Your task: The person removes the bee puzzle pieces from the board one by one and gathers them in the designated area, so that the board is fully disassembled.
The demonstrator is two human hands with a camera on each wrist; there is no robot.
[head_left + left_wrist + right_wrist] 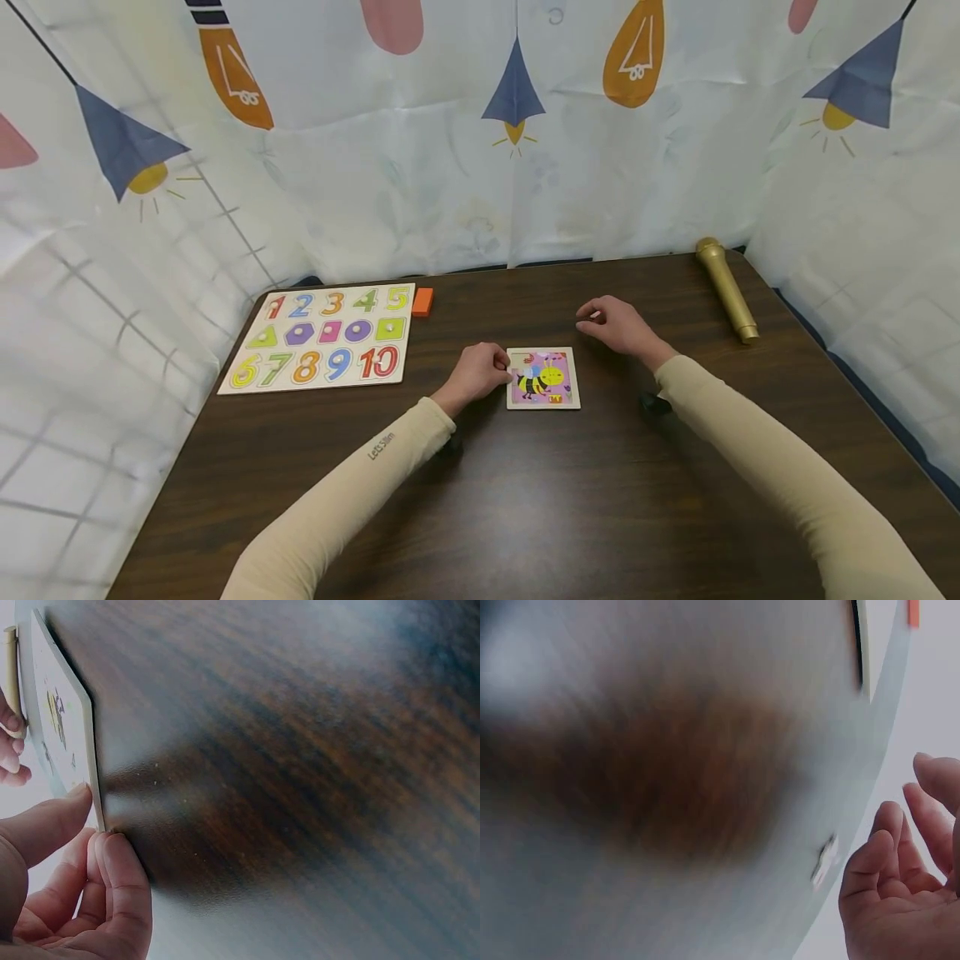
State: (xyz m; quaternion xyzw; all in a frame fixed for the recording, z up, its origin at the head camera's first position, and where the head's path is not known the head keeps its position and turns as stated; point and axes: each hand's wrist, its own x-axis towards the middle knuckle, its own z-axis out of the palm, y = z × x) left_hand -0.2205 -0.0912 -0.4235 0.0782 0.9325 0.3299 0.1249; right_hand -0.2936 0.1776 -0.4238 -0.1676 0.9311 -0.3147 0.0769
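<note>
Curtain [420,200] printed with lamps hangs behind a brown table [570,517]. A number board [318,346] (shapes run along its middle row) lies toward the left, a gold microphone [727,292] toward the right. Between them, a person's right hand [618,325] holds nothing, thumb and fingers loosely curved and apart; the left hand [480,371] pinches the left edge of a bee puzzle [547,379] lying mid-table. An orange block [423,302] sits just beside the board.

Board [347,317], abt 9 o'clock in head view: top row [333,303] reads 1 (red), 2 (blue), 3 (orange), 4 (green), 5 (yellow); btm row [306,367] 6 (yellow), 7 (green), 8 (orange), 9 (blue), 10 (red). L sleeve [345,500], approx 7 o'clock: "Lets Slim" in dk lettering [381,446].
</note>
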